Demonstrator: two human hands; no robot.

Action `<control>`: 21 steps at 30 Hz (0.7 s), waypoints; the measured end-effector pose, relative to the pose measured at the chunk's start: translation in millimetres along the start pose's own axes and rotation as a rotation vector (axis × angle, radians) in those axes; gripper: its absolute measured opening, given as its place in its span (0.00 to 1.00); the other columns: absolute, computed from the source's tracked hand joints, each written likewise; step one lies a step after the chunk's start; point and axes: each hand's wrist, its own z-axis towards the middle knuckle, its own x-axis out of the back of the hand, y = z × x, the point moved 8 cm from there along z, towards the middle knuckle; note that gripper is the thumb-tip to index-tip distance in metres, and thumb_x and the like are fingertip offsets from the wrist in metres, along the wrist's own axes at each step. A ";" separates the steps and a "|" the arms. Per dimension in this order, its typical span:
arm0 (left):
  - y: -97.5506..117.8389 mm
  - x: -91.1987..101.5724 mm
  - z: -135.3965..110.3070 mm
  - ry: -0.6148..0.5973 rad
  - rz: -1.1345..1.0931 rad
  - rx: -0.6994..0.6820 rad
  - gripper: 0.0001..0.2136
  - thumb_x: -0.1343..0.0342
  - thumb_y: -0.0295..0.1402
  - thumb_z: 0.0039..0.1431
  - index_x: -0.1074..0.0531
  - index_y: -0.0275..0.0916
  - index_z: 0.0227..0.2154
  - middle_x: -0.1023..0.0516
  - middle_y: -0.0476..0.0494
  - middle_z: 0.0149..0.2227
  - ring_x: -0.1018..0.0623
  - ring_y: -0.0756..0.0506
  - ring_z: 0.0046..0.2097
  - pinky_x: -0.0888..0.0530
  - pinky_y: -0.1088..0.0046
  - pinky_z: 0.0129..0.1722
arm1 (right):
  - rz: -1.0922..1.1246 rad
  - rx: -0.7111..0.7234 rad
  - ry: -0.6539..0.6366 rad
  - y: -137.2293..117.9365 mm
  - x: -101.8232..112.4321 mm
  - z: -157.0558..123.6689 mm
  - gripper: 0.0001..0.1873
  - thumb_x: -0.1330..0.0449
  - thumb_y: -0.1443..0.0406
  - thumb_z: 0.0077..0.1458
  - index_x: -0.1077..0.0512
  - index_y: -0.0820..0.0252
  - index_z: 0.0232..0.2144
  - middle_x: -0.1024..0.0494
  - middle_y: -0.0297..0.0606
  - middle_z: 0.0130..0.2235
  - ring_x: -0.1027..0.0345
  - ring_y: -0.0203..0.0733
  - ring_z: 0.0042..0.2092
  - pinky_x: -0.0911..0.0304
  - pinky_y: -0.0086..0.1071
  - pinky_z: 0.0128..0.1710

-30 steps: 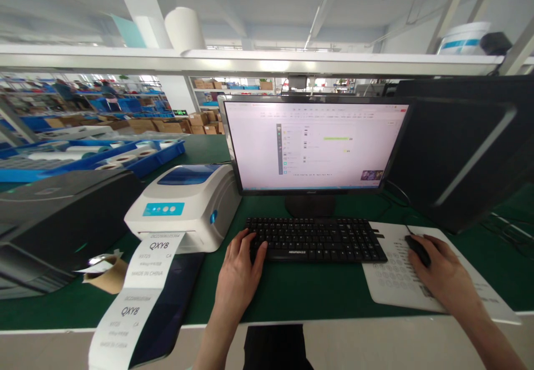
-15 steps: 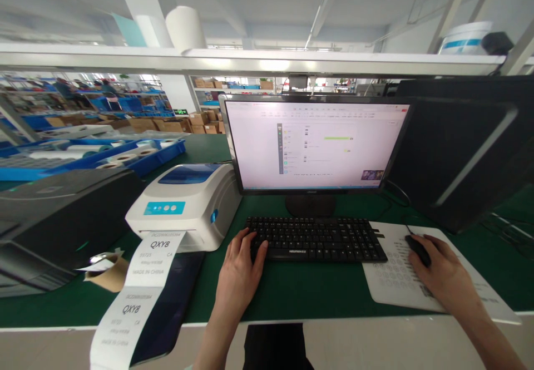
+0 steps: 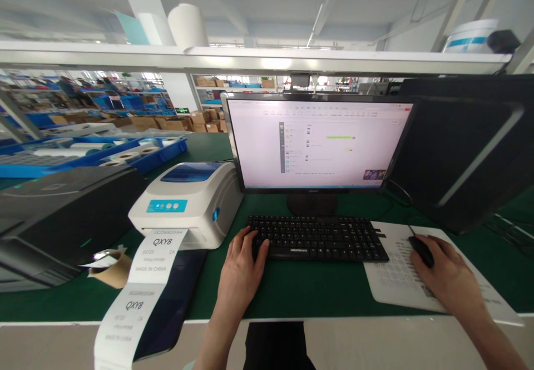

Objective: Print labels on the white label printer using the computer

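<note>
My left hand [image 3: 242, 267] rests at the left end of a black keyboard [image 3: 311, 237], its fingers apart on the keys and thumb along the near edge. Wrapped over a black computer mouse [image 3: 421, 251] is my right hand [image 3: 448, 275]. The mouse sits on a white printed mouse pad [image 3: 390, 289]. Behind the keyboard stands a monitor [image 3: 317, 143] showing a chat-like window. A white label printer [image 3: 187, 203] is left of my left hand, with a strip of printed labels [image 3: 144, 286] hanging from its front.
A dark flat panel [image 3: 171, 309] lies under the label strip. At the left are a black printer-like machine [image 3: 62, 220], a cardboard roll [image 3: 110, 272] and blue trays [image 3: 162, 156] with rolls. A large black panel [image 3: 463, 158] leans at the right. Overhead runs a shelf [image 3: 271, 58].
The whole view has shifted slightly, with things sitting a little further right and up. My hands hold the same places on the keyboard and mouse, and the screen looks the same.
</note>
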 end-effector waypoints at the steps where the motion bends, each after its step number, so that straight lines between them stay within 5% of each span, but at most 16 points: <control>1: 3.4 1.7 0.1 0.014 0.013 -0.017 0.17 0.45 0.45 0.77 0.27 0.43 0.60 0.24 0.31 0.65 0.22 0.29 0.67 0.19 0.41 0.63 | -0.015 0.010 0.027 -5.3 6.5 0.3 0.38 0.54 0.41 0.74 0.27 0.59 0.67 0.28 0.51 0.65 0.28 0.71 0.58 0.24 0.68 0.55; 4: 21.2 5.3 0.2 0.020 0.059 -0.117 0.16 0.43 0.43 0.76 0.27 0.43 0.60 0.23 0.30 0.64 0.25 0.28 0.70 0.23 0.38 0.68 | -0.003 0.051 0.142 -39.0 30.8 -0.6 0.34 0.53 0.44 0.76 0.24 0.63 0.63 0.26 0.53 0.63 0.32 0.73 0.62 0.32 0.72 0.64; 7: 42.7 0.7 -1.8 -0.072 0.059 -0.258 0.16 0.43 0.41 0.76 0.27 0.44 0.60 0.23 0.32 0.66 0.24 0.30 0.70 0.24 0.40 0.70 | 0.162 0.129 0.164 -104.9 41.5 -1.7 0.24 0.49 0.52 0.78 0.25 0.59 0.61 0.25 0.50 0.63 0.31 0.64 0.63 0.30 0.61 0.65; 11: 50.1 -3.5 -4.3 -0.136 0.031 -0.291 0.16 0.44 0.40 0.77 0.28 0.43 0.62 0.23 0.32 0.66 0.20 0.33 0.65 0.20 0.45 0.66 | 0.375 0.344 0.075 -224.1 28.8 1.4 0.16 0.46 0.58 0.78 0.25 0.56 0.58 0.25 0.46 0.61 0.31 0.58 0.62 0.26 0.55 0.61; 14: 47.1 -2.7 -5.5 -0.121 0.029 -0.269 0.16 0.45 0.39 0.78 0.27 0.42 0.62 0.21 0.33 0.63 0.19 0.33 0.63 0.18 0.46 0.63 | 0.422 0.394 0.018 -288.4 12.9 7.0 0.14 0.45 0.64 0.76 0.25 0.58 0.58 0.27 0.47 0.61 0.34 0.58 0.64 0.28 0.57 0.64; 17: 45.6 0.2 -6.5 -0.097 0.014 -0.262 0.14 0.45 0.38 0.78 0.27 0.43 0.61 0.20 0.33 0.62 0.18 0.33 0.61 0.18 0.45 0.62 | 0.451 0.401 0.005 -319.6 4.3 6.6 0.14 0.45 0.67 0.75 0.25 0.58 0.57 0.27 0.48 0.60 0.34 0.59 0.63 0.29 0.60 0.65; 21: 44.5 1.5 -6.5 -0.095 0.010 -0.246 0.13 0.45 0.38 0.78 0.27 0.42 0.59 0.20 0.34 0.61 0.18 0.34 0.61 0.17 0.46 0.62 | 0.462 0.407 0.009 -324.1 3.2 -1.0 0.14 0.46 0.65 0.78 0.25 0.57 0.58 0.27 0.48 0.60 0.34 0.60 0.63 0.29 0.61 0.64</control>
